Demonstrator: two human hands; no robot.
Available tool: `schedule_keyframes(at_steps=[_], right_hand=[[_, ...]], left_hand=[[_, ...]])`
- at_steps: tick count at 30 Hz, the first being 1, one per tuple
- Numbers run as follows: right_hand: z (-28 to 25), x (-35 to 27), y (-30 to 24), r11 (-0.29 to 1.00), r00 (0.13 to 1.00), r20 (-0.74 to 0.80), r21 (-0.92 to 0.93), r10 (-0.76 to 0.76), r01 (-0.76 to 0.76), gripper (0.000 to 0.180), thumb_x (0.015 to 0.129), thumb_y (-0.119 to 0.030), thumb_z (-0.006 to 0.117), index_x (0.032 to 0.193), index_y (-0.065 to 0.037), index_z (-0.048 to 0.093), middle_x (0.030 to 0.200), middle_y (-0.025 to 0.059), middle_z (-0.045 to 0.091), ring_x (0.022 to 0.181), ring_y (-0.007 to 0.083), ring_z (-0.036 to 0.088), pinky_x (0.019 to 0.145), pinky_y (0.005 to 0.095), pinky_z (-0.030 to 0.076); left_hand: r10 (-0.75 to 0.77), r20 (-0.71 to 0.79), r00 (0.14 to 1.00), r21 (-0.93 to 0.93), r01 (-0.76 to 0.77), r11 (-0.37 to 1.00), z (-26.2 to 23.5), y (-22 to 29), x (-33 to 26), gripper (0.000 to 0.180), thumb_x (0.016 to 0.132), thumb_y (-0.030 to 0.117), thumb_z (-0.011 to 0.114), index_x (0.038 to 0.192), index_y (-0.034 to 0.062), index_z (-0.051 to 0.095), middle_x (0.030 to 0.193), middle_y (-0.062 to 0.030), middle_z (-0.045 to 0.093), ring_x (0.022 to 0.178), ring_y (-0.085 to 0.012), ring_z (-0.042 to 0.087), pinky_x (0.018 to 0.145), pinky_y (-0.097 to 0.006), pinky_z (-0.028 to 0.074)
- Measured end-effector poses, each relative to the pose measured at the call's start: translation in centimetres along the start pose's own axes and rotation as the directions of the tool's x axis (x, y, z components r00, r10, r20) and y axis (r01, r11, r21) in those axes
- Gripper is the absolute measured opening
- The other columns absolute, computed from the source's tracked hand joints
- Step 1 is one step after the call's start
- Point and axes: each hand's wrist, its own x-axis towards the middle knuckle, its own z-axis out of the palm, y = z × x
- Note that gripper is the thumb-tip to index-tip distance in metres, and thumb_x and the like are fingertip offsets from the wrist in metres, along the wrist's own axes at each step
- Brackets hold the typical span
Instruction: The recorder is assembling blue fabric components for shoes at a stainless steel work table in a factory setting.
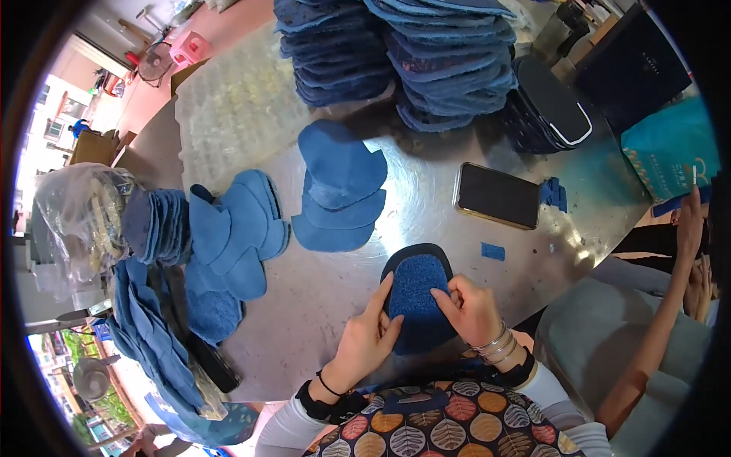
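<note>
Close to my body, I hold a dark rounded piece with a blue fleecy pad (417, 286) between both hands. My left hand (364, 346) grips its left edge, index finger along the rim and thumb on the face. On the opposite edge my right hand (470, 308) is closed, its thumb pressed on the fleecy face. The underside and the fingers behind it are hidden. Beyond my hands lie overlapping curved blue fabric pieces (339, 171). More blue fabric pieces (244, 225) are fanned out to the left, beside a short upright stack of them (158, 226).
Two tall stacks of blue pieces (449, 68) stand at the back. A phone (497, 196) and a blue scrap (493, 251) lie right on the metal table (304, 305). A black case (548, 103) and teal bag (670, 152) stand beyond. Another person's arm (655, 335) is at right.
</note>
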Motion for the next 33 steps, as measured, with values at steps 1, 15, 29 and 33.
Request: schedule_keyframes(at_steps=[1, 15, 29, 33], right_hand=[[0.06, 0.02, 0.06, 1.0, 1.0, 0.002, 0.0, 0.003, -0.003, 0.025, 0.083, -0.015, 0.07, 0.075, -0.003, 0.051, 0.049, 0.0104, 0.051, 0.04, 0.0231, 0.052, 0.041, 0.0285, 0.037], [-0.01, 0.68, 0.48, 0.995, 0.995, 0.049, 0.047, 0.084, -0.086, 0.027, 0.08, -0.015, 0.072, 0.071, -0.003, 0.05, 0.048, 0.0102, 0.05, 0.038, 0.0216, 0.049, 0.041, 0.0286, 0.037], [0.04, 0.91, 0.37, 0.987, 0.988, 0.069, 0.065, 0.14, -0.145, 0.027, 0.079, -0.017, 0.072, 0.07, -0.002, 0.052, 0.048, 0.0104, 0.052, 0.039, 0.0203, 0.05, 0.042, 0.0298, 0.037], [-0.13, 0.9, 0.34, 0.982, 0.982, 0.075, 0.065, 0.171, -0.176, 0.027, 0.079, -0.018, 0.072, 0.07, -0.002, 0.053, 0.048, 0.0102, 0.052, 0.039, 0.0206, 0.05, 0.042, 0.0301, 0.037]], left_hand=[[-0.005, -0.001, 1.0, -0.004, 0.005, 1.0, 0.01, -0.02, 0.02, 0.067, 0.085, 0.005, 0.062, 0.144, 0.006, 0.031, 0.055, -0.004, 0.05, 0.047, -0.0078, 0.046, 0.048, -0.024, 0.039], [-0.029, 0.011, 1.0, -0.032, 0.03, 0.999, -0.04, -0.41, 0.34, 0.07, 0.083, 0.004, 0.064, 0.144, 0.005, 0.03, 0.056, -0.003, 0.053, 0.047, -0.006, 0.047, 0.047, -0.023, 0.039], [-0.111, 0.036, 0.993, -0.075, 0.113, 0.991, -0.43, 0.45, 0.15, 0.069, 0.084, 0.004, 0.064, 0.144, 0.0048, 0.03, 0.056, -0.0028, 0.054, 0.048, -0.0056, 0.051, 0.048, -0.021, 0.042], [-0.137, 0.06, 0.989, -0.11, 0.143, 0.984, -0.43, 0.51, -0.02, 0.07, 0.084, 0.004, 0.064, 0.144, 0.004, 0.028, 0.057, -0.0031, 0.056, 0.049, -0.0065, 0.055, 0.049, -0.021, 0.044]])
